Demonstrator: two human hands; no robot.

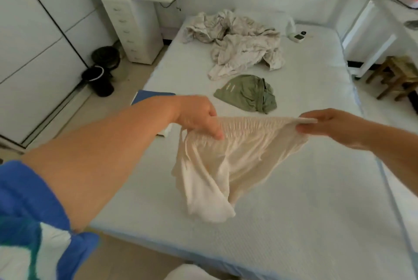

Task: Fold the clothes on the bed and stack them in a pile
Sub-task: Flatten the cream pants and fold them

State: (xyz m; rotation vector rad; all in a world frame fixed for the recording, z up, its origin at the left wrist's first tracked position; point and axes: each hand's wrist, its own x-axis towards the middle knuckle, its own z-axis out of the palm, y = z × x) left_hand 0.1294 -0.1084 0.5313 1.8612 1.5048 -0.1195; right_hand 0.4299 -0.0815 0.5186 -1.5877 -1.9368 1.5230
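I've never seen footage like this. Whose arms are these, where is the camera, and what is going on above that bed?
No machine here: a person wears a wide-angle camera on the head, looking down at their own arms. The left hand and right hand each pinch one end of the elastic waistband of a pair of cream fabric shorts, stretched above the white mattress. Farther back on the bed lie a crumpled olive-green garment and a rumpled heap of off-white clothes, both unfolded.
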